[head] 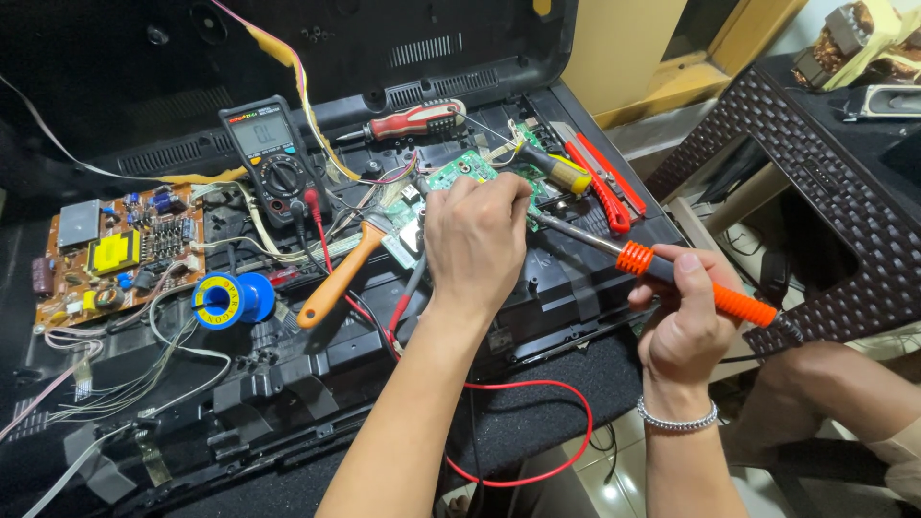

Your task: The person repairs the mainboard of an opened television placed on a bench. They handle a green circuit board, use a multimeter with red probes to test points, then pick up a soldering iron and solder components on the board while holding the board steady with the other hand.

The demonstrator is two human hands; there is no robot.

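The right hand (686, 321) is gripping the orange-handled soldering iron with the metal shaft (662, 269) in a closed fist, angling its tip toward the small green circuit board (460, 173). That board is lying just right of the black digital multimeter (271, 158). The left hand (477, 240) is curling over the board, fingers pinching something hidden beneath. Keeping the board steady and the tip off nearby wires seems wise.

The multimeter (271, 158) stands behind the solder spool (230, 299), with the power board (115, 251) lying to their left. A brush (342, 271) lies between spool and small circuit board (460, 173); a screwdriver (414, 120) rests behind that board, cutters (600, 177) to its right.
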